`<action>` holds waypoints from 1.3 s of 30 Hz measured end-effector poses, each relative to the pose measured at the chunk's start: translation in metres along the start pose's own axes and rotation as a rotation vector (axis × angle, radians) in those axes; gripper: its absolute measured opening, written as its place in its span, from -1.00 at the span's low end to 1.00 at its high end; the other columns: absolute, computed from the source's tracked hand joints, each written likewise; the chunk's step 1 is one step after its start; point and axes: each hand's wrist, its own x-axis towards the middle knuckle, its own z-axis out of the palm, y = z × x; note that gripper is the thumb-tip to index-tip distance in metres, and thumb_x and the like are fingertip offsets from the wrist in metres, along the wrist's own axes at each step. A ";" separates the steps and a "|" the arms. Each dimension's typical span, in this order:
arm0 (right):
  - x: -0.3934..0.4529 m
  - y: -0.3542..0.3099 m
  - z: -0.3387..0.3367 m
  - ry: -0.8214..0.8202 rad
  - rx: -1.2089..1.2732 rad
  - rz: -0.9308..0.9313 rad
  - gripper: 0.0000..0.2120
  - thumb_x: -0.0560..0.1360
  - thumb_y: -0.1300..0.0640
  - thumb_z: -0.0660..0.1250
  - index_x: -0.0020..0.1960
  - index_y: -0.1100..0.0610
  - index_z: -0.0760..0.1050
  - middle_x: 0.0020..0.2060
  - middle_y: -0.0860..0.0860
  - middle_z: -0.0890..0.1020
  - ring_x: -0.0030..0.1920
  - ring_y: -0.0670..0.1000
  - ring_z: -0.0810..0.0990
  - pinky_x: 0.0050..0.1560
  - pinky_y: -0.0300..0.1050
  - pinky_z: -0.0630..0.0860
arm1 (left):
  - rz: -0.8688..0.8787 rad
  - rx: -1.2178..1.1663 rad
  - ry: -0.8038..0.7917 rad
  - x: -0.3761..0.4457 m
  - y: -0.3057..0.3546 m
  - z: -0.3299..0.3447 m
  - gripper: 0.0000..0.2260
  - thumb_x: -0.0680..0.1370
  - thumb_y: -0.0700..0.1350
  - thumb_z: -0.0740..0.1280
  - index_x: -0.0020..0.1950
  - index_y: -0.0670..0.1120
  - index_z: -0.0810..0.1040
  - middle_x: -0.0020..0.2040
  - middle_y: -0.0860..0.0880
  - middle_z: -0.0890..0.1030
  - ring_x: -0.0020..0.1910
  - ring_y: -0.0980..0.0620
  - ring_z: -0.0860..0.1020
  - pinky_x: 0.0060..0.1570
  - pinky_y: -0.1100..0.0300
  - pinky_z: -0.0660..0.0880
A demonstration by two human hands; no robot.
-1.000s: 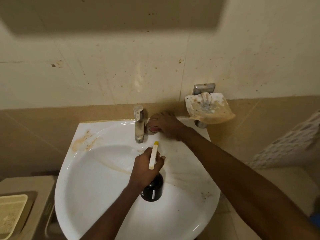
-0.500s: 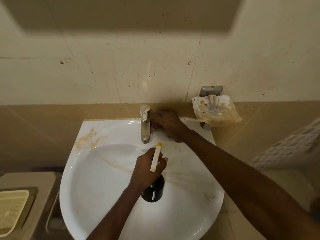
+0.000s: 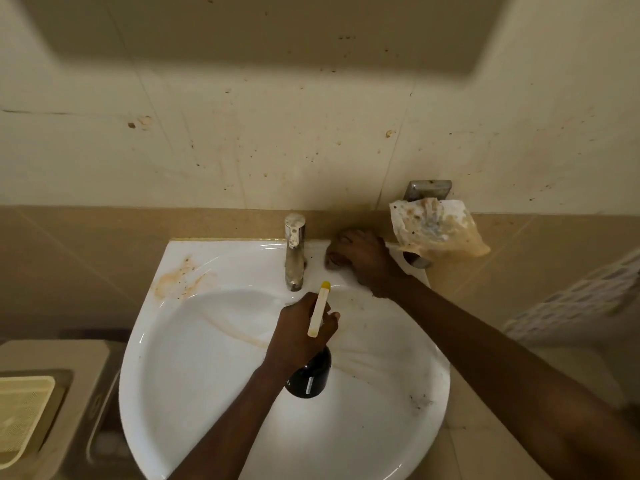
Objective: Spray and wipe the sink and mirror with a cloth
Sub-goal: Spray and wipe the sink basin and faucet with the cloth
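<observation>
A white sink [image 3: 194,358] fills the lower middle, with brown stains on its back left rim and a streak across the bowl. My left hand [image 3: 298,336] holds a dark spray bottle [image 3: 310,375] with a cream and yellow nozzle over the bowl. My right hand [image 3: 362,259] presses down on the back rim of the sink, right of the steel tap [image 3: 294,252]. A pinkish cloth barely shows under its fingers. No mirror can be made out; only a dark edge runs along the top of the frame.
A stained soap dish [image 3: 434,230] juts from the wall right of the sink on a metal bracket [image 3: 429,190]. A beige unit with a cream tray [image 3: 20,414] stands at the lower left. The tiled wall [image 3: 242,133] is spotted with dirt.
My right hand has slid along the back rim from beside the tap toward the right corner. The left hand with the bottle has stayed over the bowl.
</observation>
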 end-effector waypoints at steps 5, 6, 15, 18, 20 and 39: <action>-0.093 0.025 0.000 -0.020 0.112 0.024 -0.78 0.48 0.25 0.29 -0.01 -0.05 0.55 -0.03 -0.14 0.51 0.01 0.02 0.49 0.01 0.01 0.47 | -0.024 -0.048 0.028 0.005 0.002 -0.004 -0.87 0.48 -0.08 0.43 -0.15 -0.10 0.53 -0.28 0.03 0.61 -0.30 0.12 0.57 -0.27 0.45 0.40; -0.106 0.027 0.002 -0.038 0.048 0.030 -0.74 0.46 0.25 0.29 -0.02 -0.11 0.50 -0.05 -0.22 0.44 -0.02 0.00 0.48 -0.08 -0.03 0.46 | -0.018 -0.054 0.007 0.006 0.004 -0.003 -0.87 0.49 -0.07 0.43 -0.13 -0.09 0.53 -0.27 0.05 0.60 -0.30 0.16 0.56 -0.28 0.49 0.40; -0.105 0.012 0.007 0.014 -0.091 0.062 -0.60 0.35 0.40 0.31 0.03 -0.04 0.48 0.01 -0.02 0.54 -0.06 0.10 0.53 -0.18 0.00 0.48 | 0.005 -0.026 0.019 0.008 0.012 0.003 -0.81 0.49 -0.03 0.42 -0.04 -0.13 0.54 -0.23 0.07 0.58 -0.28 0.12 0.54 -0.27 0.48 0.39; -0.072 -0.001 0.010 0.112 0.088 0.090 -0.67 0.41 0.32 0.34 0.10 0.01 0.52 0.08 0.06 0.56 0.04 0.12 0.52 -0.05 0.06 0.49 | -0.040 -0.062 0.032 0.006 0.011 0.001 -0.86 0.49 -0.05 0.42 -0.10 -0.09 0.52 -0.27 0.02 0.60 -0.31 0.07 0.59 -0.27 0.38 0.44; -0.035 -0.013 0.013 0.201 0.191 0.143 -0.71 0.42 0.33 0.37 0.10 0.09 0.56 0.04 0.14 0.57 0.04 0.20 0.53 -0.01 0.07 0.51 | -0.049 -0.102 0.029 0.003 0.007 -0.003 -0.87 0.49 -0.06 0.42 -0.14 -0.07 0.52 -0.27 -0.01 0.62 -0.29 0.02 0.62 -0.22 0.22 0.52; 0.000 0.039 0.000 -0.159 -0.045 -0.315 -0.64 0.46 0.24 0.14 0.18 0.13 0.57 0.08 0.18 0.60 0.05 0.29 0.55 -0.03 -0.10 0.17 | 0.110 -0.027 -0.275 -0.014 0.027 0.024 -0.74 0.49 -0.07 0.41 -0.32 0.07 0.39 -0.40 0.09 0.48 -0.42 0.17 0.48 -0.32 0.35 0.38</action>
